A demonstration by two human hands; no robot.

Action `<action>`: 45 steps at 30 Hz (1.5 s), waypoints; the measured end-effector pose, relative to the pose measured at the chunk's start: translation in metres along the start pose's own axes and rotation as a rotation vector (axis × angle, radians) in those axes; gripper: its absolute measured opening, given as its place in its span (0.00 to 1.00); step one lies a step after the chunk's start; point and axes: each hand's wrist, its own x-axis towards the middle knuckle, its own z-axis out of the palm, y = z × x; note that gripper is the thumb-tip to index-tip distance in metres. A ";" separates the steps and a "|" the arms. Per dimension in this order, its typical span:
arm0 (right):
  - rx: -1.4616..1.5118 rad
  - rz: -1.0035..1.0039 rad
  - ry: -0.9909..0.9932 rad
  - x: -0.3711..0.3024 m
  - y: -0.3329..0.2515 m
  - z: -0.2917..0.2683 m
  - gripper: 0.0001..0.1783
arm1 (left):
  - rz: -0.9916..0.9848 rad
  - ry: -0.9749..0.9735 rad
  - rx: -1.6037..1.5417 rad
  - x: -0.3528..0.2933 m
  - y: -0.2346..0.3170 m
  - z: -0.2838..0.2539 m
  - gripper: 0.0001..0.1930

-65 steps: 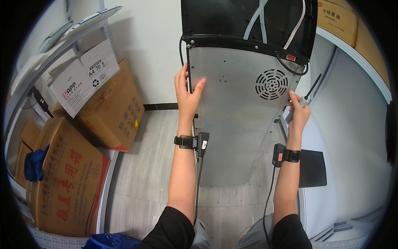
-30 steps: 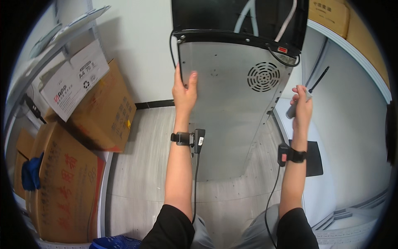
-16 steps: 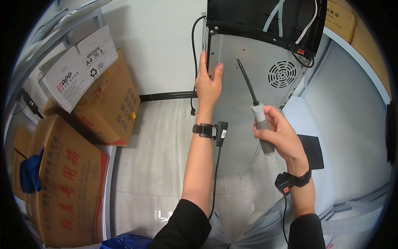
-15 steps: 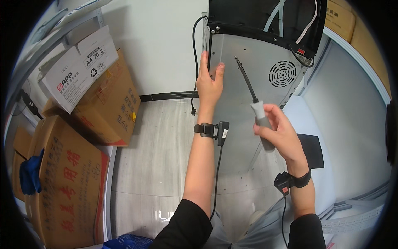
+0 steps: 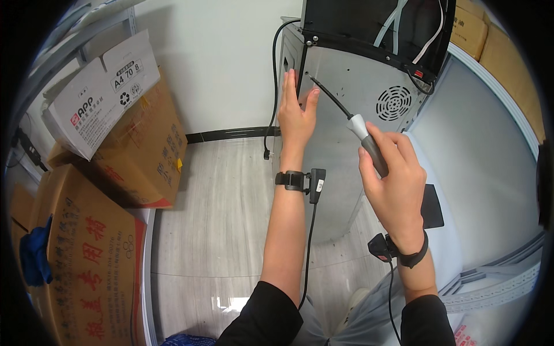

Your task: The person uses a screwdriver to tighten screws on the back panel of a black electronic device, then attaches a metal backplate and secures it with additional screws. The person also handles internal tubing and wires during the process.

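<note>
Against a white wall, a tall grey sheet-metal appliance panel (image 5: 340,132) stands upright, seen from above through a head-worn camera. Its top section is a black open housing (image 5: 369,23) with white and grey cables hanging inside, and a round vent grille (image 5: 394,102) sits near the panel's upper right.

The left hand (image 5: 295,115) lies flat on the panel's left edge, fingers straight and unclenched, thumb apart, gripping nothing. A black wrist strap (image 5: 290,179) with a small device and a trailing cable circles that wrist.

The right hand (image 5: 392,181) is wrapped around the grey handle of a long slim screwdriver with a dark shaft (image 5: 346,112). The shaft slants up and to the left, its tip at the panel near the left thumb; whether it is seated in a screw cannot be told. A similar black band (image 5: 404,254) is on the right wrist.

A black power cord (image 5: 271,98) hangs down the wall just left of the appliance. Further left, brown cardboard boxes (image 5: 144,150) are stacked on the pale wood-look floor (image 5: 219,196), with a white carton (image 5: 101,95) leaning on top.
</note>
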 end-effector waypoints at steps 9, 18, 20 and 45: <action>-0.035 -0.040 0.018 0.007 -0.004 0.010 0.17 | 0.023 0.014 0.036 0.001 -0.004 -0.001 0.35; -0.078 -0.038 -0.001 0.009 -0.007 0.014 0.17 | 0.016 0.010 0.037 0.001 -0.004 -0.001 0.35; -0.108 -0.049 -0.008 0.010 -0.011 0.015 0.17 | 0.016 0.010 0.039 0.001 -0.004 0.000 0.35; -0.162 -0.021 -0.204 0.033 -0.040 -0.020 0.17 | -0.009 0.017 0.001 0.000 -0.002 0.001 0.34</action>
